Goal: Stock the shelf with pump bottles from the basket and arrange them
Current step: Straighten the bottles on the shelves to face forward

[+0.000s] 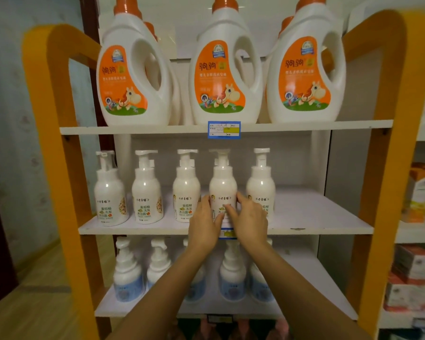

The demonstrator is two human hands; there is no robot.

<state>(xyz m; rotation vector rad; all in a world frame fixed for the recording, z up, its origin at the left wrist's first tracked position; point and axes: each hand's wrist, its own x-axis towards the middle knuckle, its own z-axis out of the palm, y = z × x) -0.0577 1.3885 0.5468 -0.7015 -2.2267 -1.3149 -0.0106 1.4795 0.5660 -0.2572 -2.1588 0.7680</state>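
gripping the pump bottle (222, 182) from both sides, your left hand (205, 224) and right hand (249, 217) have their fingers wrapped round its lower body. it stands at centre frame on the middle shelf (317, 224), fourth in a row of five. holding it low with both hands likely lets you turn the label to face front. the left neighbour (147, 192) reads 葡萄柚 洗发沐浴露. the basket is out of view. across the top, detergent jugs (221, 69) carry orange labels with a cartoon horse, and the blue price tag (224, 130) is too small to read.
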